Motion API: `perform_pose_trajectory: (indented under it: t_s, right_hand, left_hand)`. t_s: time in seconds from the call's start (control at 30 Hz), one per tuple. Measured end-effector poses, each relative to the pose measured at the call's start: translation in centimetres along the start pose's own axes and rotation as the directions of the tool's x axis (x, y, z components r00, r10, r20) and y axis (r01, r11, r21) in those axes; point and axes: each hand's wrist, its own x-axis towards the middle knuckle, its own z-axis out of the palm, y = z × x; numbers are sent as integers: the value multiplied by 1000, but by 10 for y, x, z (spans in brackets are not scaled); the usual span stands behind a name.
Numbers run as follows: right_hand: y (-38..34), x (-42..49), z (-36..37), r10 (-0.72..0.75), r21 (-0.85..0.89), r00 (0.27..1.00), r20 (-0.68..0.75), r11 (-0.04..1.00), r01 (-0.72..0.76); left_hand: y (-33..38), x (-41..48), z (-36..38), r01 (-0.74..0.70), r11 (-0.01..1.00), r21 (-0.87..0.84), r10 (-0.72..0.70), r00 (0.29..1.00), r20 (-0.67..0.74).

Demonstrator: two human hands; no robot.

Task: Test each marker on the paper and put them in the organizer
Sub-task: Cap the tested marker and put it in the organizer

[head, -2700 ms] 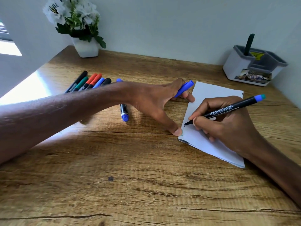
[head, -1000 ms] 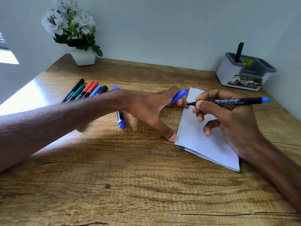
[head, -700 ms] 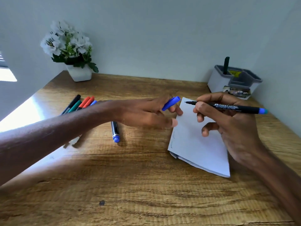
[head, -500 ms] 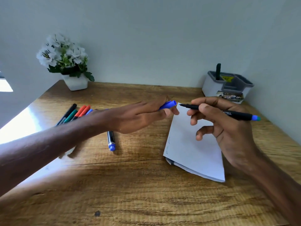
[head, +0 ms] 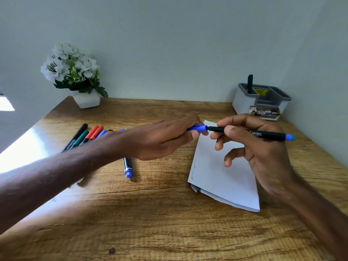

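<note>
Above the far corner of the paper (head: pixel 224 178), a black marker (head: pixel 263 134) with a blue end lies level in the right hand (head: pixel 263 149), pinched between thumb and forefinger, the other fingers curled loosely beneath; its tip meets the mouth of a blue cap (head: pixel 197 127), which the left hand (head: pixel 160 140) grips between thumb and fingers; whether the tip is already inside the cap cannot be told. Both hands hang clear of the desk (head: pixel 160 223); the paper, folded and white, lies flat under the right hand, with a faint scribble along its left edge.

Left of the paper, partly hidden by the left forearm, a blue-capped marker (head: pixel 127 167) lies on the wood, its cap toward the camera; farther left a row of markers (head: pixel 84 137) lies side by side, touching, with black, green, two red and a blue cap showing before the arm covers the rest.

At the far right corner of the desk, against the wall, stands the organizer (head: pixel 260 102), white with a grey divided insert; a dark marker (head: pixel 250 84) stands upright in its left compartment; a yellow sticker shows inside and a printed label on its front. At the far left corner sits a white pot of white flowers (head: pixel 75 76).
</note>
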Motion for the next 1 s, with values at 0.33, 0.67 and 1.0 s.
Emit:
perform_pose_trajectory:
  t_s: [0.33,0.67,1.0]
  right_hand:
    - [6,1,4,-22,-60,998,-51,998,19]
    - [10,0,0,-139,-83,990,-9,987,138]
    - [1,12,-19,-95,-68,988,-122,994,87]
  left_hand:
    - [22,9,-11,-92,992,-81,84,992,-96]
    - [23,9,-9,-45,928,-369,36,999,-31]
    - [16,9,-18,-28,867,-497,-142,943,-302]
